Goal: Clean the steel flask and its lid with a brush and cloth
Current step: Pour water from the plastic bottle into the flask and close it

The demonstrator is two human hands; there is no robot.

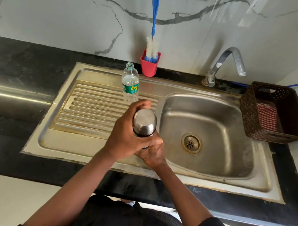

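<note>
flask: steel flask (pixel 145 121) held in the air over the sink (pixel 224 120), above the line where drainboard (pixel 89 110) meets basin; domed end faces the camera, dark band just under the dome; lower body hidden by the hands
left hand: left hand (pixel 122 135) wraps the upper part of the flask from the left, fingers (pixel 143 104) curled round its far side
right hand: right hand (pixel 152 153) grips the flask lower down, fingers (pixel 152 141) curled tight across it just below the dark band; touches the left hand
brush: brush (pixel 154 12) with blue handle stands upright, bristle end down in a red holder (pixel 148 66) at the back edge of the sink, against the wall (pixel 63 11)
bottle: clear plastic bottle (pixel 130 85), no cap, upright on the drainboard, just in front of the holder and just behind the hands
cloth: red checked cloth (pixel 266 116) lies inside the brown basket (pixel 247 112), right of the basin
tap: tap (pixel 227 64) behind the basin, spout curved toward the basin
drain: drain (pixel 191 142) in the basin floor, right of the hands
table: black table (pixel 15 117) surrounds the sink
</note>
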